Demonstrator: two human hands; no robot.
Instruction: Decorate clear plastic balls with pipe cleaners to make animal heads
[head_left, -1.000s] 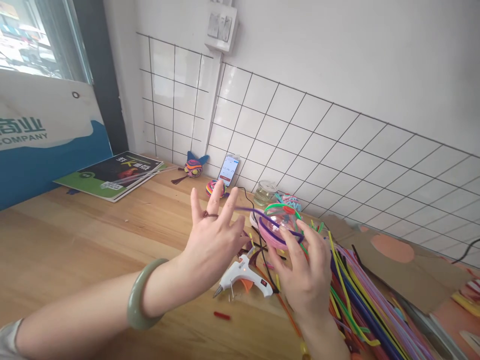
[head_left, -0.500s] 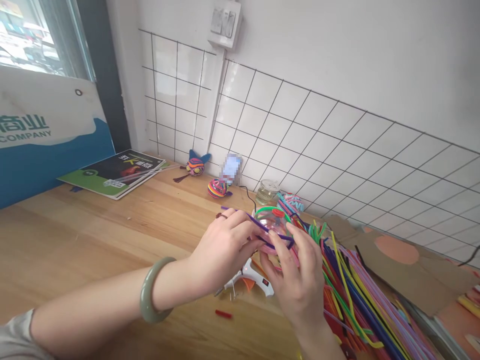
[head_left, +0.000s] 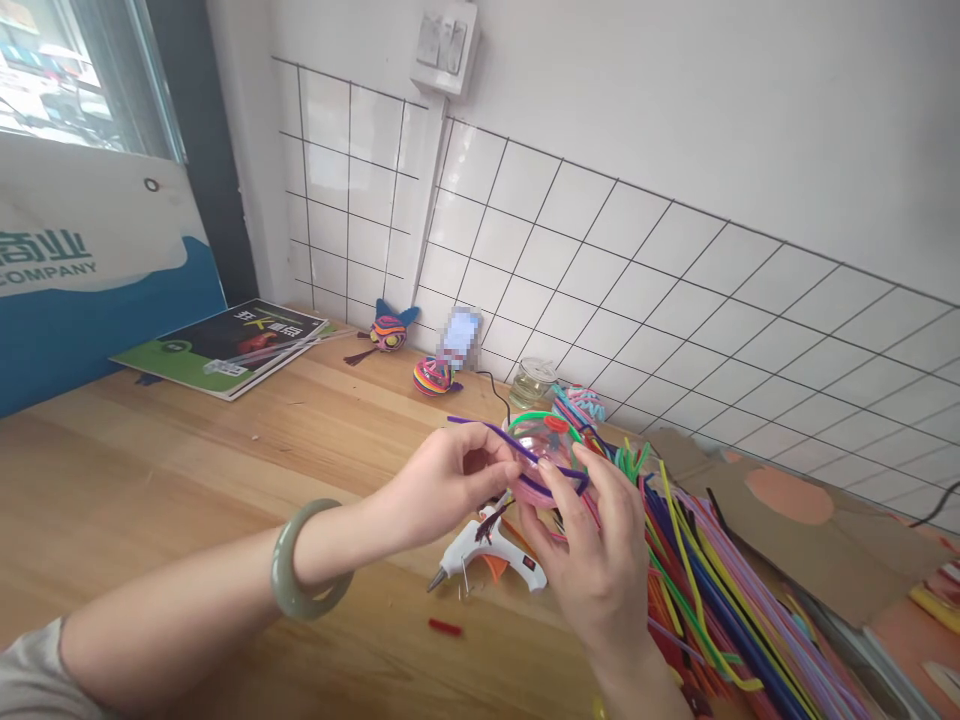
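"Since a second ago, the left hand (head_left: 442, 490) has been lowered and its spread fingers drawn together, is that so?"

"It is. Thumb and fingertips are now brought close together at the left side of a clear ball (head_left: 534, 440). Whether anything is pinched between them cannot be told."

"And the right hand (head_left: 596, 535)?"

"The ball is gripped by it — thumb below, fingers laid over the front — below and right of the centre of the frame. A purple strip (head_left: 517, 444) is pressed against the ball by those fingers, its loose end pointed left above the left hand. Over the top a green strip (head_left: 538, 413) is curved, with a red patch (head_left: 556, 424) beside it, and a pink band (head_left: 531, 496) is seen lower down."

"What is set around them?"

"On the table (head_left: 225, 470), a white glue gun (head_left: 491, 548) is laid just below the left fingers in the frame, its nozzle pointed to the lower left, with a short red piece (head_left: 445, 627) nearby. A bundle of coloured pipe cleaners (head_left: 739, 580) is heaped at the lower right. Behind the ball a glass jar (head_left: 532, 384) is placed, and farther left a striped ornament (head_left: 432, 377) is set before a phone (head_left: 462, 335) whose screen is blurred."
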